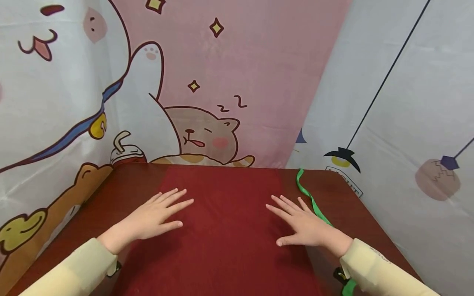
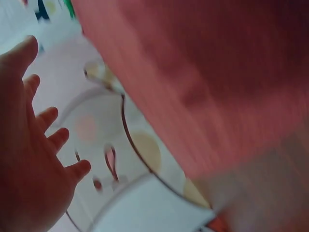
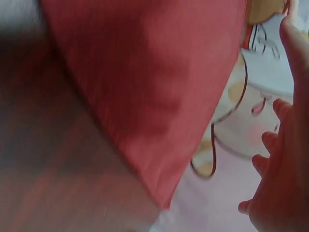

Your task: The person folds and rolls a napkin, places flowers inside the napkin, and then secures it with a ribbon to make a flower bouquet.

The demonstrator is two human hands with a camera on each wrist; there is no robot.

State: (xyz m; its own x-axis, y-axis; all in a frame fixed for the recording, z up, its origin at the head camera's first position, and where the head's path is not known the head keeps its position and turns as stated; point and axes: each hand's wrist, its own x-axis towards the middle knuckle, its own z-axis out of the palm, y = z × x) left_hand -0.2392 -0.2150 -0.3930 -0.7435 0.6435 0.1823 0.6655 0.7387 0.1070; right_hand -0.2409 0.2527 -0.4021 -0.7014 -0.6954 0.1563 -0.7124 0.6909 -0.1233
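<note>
A red cloth (image 1: 226,242) runs down the middle of the brown table. Over its left edge hovers my left hand (image 1: 153,218), palm down with the fingers spread and nothing held. My right hand (image 1: 305,224) mirrors it above the cloth's right edge, its fingers also spread and holding nothing. In the left wrist view the left hand (image 2: 36,140) appears at the left side, apart from the cloth (image 2: 207,82). The right wrist view has the right hand (image 3: 285,150) at its right side, likewise apart from the cloth (image 3: 154,92).
A green ribbon (image 1: 309,195) lies along the right side of the brown table (image 1: 352,205), passing behind the right hand; a green piece (image 1: 349,287) shows below the right sleeve. A printed cartoon curtain (image 1: 259,82) hangs behind the table and along both sides.
</note>
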